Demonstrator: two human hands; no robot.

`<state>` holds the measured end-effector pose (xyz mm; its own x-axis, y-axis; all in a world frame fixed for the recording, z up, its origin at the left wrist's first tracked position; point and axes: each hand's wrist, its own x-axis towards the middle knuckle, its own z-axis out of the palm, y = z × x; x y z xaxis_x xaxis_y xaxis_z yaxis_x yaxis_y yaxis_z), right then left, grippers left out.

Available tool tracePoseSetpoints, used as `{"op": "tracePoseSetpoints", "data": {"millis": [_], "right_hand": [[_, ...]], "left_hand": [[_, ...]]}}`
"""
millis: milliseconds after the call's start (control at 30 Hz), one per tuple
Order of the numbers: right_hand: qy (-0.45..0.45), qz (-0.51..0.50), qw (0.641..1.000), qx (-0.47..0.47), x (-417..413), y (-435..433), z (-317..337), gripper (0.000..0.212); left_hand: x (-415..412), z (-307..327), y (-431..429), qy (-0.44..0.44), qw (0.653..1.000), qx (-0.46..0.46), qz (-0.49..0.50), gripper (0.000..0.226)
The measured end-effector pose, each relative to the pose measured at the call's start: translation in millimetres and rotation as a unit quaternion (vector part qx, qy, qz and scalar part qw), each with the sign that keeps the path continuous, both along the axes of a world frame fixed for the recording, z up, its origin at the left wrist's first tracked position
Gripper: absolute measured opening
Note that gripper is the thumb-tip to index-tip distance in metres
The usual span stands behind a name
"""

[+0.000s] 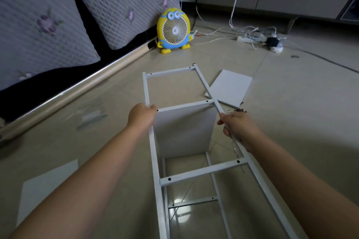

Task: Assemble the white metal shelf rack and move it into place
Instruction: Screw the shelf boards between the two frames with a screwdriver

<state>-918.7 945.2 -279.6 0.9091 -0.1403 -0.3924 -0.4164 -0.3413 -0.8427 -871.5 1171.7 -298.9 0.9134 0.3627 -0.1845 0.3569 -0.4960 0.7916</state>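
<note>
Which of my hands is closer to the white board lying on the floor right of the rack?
Right. The right hand grips the rack on the side next to the board; the left hand holds its far side.

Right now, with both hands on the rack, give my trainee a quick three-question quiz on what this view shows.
1. True or false: the left hand and the right hand each grip a side rail of the white metal shelf rack.
2. How many shelf panels stand between the rack's side frames? A: none. B: one. C: three.
3. What is the yellow appliance beyond the rack?

Key: 1 true; 2 B; 3 a Minion-shaped fan.
</note>
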Motion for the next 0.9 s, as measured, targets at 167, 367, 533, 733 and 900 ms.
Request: {"op": "tracePoseSetpoints", "data": {"millis": [167, 367, 533, 733, 900], "right_hand": [[0.054, -0.016, 0.998, -0.018, 0.4, -3.5, 8.5, 0.036], [0.085, -0.016, 0.995, -0.042, -2.1, 0.5, 14.4, 0.038], [0.098, -0.028, 0.994, -0.034, -5.6, 1.9, 19.3, 0.037], [0.097, -0.039, 0.994, -0.034, -8.3, 6.4, 18.1, 0.034], [0.087, -0.013, 0.996, -0.035, -7.8, 0.4, 18.1, 0.033]], "left_hand": [[-1.2, -12.3, 1.0, -0.060, 0.993, -0.102, -0.006, 0.013], [-2.4, -1.7, -5.0, -0.038, 0.996, -0.084, -0.018, 0.011], [-19.2, 21.6, -16.3, 0.000, 0.931, 0.331, -0.154, 0.040], [-8.2, 30.7, -50.3, -0.048, 0.816, 0.434, -0.378, 0.026], [0.3, 25.9, -54.9, -0.043, 0.808, 0.441, -0.388, 0.022]]}}
